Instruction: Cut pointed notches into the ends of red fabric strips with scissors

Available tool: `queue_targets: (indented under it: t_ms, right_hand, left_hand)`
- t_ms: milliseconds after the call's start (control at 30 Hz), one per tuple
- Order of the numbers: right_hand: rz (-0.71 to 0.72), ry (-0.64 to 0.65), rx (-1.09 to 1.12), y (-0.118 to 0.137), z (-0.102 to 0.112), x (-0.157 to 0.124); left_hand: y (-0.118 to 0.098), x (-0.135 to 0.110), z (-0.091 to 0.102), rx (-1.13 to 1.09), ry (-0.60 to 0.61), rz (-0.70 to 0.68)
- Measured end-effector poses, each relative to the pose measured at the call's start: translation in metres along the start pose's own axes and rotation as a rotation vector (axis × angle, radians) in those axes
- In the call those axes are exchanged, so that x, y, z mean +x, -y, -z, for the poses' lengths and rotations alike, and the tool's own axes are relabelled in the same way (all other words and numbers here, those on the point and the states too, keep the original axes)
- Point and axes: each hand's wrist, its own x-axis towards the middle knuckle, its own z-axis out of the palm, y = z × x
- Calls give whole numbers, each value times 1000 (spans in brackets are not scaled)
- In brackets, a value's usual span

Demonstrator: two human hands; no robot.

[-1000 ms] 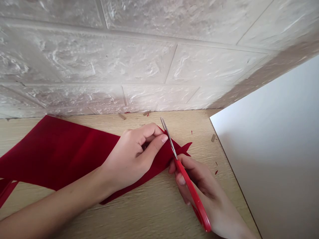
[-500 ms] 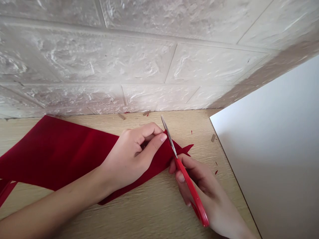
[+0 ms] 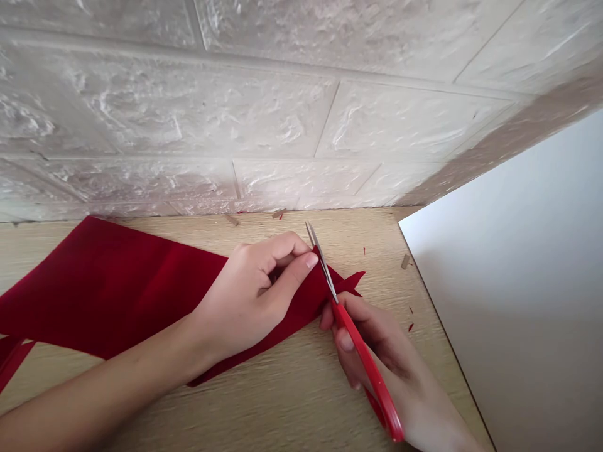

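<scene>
My left hand (image 3: 264,289) pinches the right part of a dark red sheet of fabric (image 3: 141,282) between thumb and forefinger, close to its cut edge. The sheet stretches away to the left under my wrist. My right hand (image 3: 377,351) is closed around the red handles of a pair of scissors (image 3: 362,351). Their metal blades point up and away, slightly apart at the tips, and lie across the fabric edge just right of my left thumb. A pointed strip of the fabric (image 3: 353,281) sticks out right of the blades.
A wooden tabletop (image 3: 264,402) meets a white brick-patterned wall (image 3: 211,113) at the back. To the right stands a white panel (image 3: 527,282). Small red scraps (image 3: 411,327) and brownish bits (image 3: 405,261) are scattered around. Narrow red strips (image 3: 14,358) lie at the far left.
The scissor blades have parted slightly at the tips, and the handles have shifted a little right and down. My left hand keeps its pinch on the fabric.
</scene>
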Motion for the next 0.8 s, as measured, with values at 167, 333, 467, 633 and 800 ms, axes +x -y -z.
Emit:
queue_targets:
  t_ms: [167,333,467,633,800]
  right_hand:
    - [-8,21,14,-2,0,0]
    - [-14,18,-5,-2,0,2]
    - [-4,13,5,0,0,3]
    - [-7,11,35,0,0,2]
    - [-23,2,23,2,-1,1]
  left_hand:
    - [-1,2,0,3,-5,-1]
    - [-1,2,0,-9,-10,-18]
    - [0,2,0,1,-14,-26]
    - [0,0,1,12,-16,-10]
    - [1,1,0,12,-16,2]
